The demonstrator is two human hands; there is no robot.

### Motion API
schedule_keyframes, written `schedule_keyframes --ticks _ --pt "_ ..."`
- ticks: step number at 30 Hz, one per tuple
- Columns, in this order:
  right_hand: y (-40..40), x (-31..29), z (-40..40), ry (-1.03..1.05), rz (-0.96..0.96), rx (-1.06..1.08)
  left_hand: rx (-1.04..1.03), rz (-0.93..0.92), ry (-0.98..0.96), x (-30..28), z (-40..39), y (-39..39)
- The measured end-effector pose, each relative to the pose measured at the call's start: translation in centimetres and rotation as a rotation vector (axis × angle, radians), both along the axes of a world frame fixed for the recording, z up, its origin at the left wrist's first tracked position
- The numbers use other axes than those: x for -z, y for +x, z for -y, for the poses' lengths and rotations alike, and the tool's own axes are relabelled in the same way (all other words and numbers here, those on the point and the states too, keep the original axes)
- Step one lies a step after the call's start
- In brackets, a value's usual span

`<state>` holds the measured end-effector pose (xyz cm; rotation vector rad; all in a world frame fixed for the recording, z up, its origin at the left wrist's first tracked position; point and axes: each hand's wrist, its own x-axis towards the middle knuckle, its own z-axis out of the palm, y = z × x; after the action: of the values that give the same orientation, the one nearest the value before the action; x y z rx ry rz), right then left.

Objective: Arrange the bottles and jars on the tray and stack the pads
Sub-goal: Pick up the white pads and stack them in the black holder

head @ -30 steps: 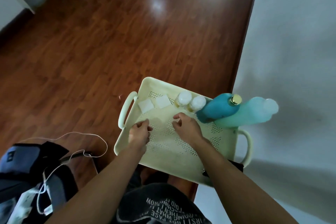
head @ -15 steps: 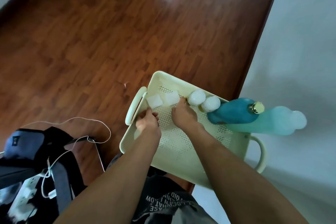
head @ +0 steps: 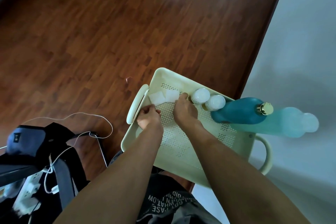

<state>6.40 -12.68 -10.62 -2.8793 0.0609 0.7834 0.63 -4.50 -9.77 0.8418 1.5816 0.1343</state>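
Note:
A pale yellow perforated tray (head: pixel 183 152) with two handles rests on my lap. Two white square pads lie in its far left corner: the left pad (head: pixel 156 97) and the right pad (head: pixel 171 95), overlapping a little. My left hand (head: pixel 149 118) pinches the near edge of the left pad. My right hand (head: pixel 184 110) has its fingertips on the right pad's near corner. Two small white-capped jars (head: pixel 201 95) (head: pixel 216 102) stand along the far rim. Beside them stand a dark teal bottle (head: pixel 240 112) with a gold cap and a light turquoise bottle (head: pixel 283 123).
Wooden floor (head: pixel 127 32) spreads ahead and left. A pale wall (head: pixel 300 51) runs along the right, close to the bottles. At my left sit a dark bag (head: pixel 32 143), a white cable (head: pixel 72 118) and a power strip (head: pixel 31 187).
Both hands have slid from the middle of the tray toward its far left corner and now touch the two pads. The pads have shifted closer together.

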Motion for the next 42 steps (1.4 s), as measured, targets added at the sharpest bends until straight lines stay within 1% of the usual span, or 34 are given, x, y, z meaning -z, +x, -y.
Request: schedule_keyframes --ticks 11,14,17,23,29,34,38,42 --pt "-0.4 -1.1 0.4 0.024 -0.009 0.02 0.126 -0.044 0.091 -0.4 0.0 0.1" --pt "-1.2 -1.5 0.9 0.041 0.003 -0.034 0.153 -0.043 0.083 -0.6 -0.1 -0.2" --pt "-1.9 -2.1 1.8 0.068 -0.027 -0.103 0.23 -0.047 0.071 -0.8 0.0 -0.8" --pt "-3.0 -4.0 3.5 0.063 -0.056 -0.11 0.296 -0.001 0.053 -1.6 0.0 -2.4" --pt "-4.8 -5.7 5.3 0.096 0.048 -0.097 0.399 0.019 0.075 -2.8 0.0 -3.1" --pt "-6.6 -7.7 7.2 0.129 0.136 -0.117 0.491 0.15 0.016 -4.4 2.0 -4.5" --pt "-8.0 -9.8 9.3 0.152 0.181 -0.095 0.526 0.235 0.001 -5.4 2.8 -5.5" --pt "-9.3 -11.8 12.5 0.181 0.272 -0.069 0.523 0.303 -0.038 -6.6 2.8 -5.9"
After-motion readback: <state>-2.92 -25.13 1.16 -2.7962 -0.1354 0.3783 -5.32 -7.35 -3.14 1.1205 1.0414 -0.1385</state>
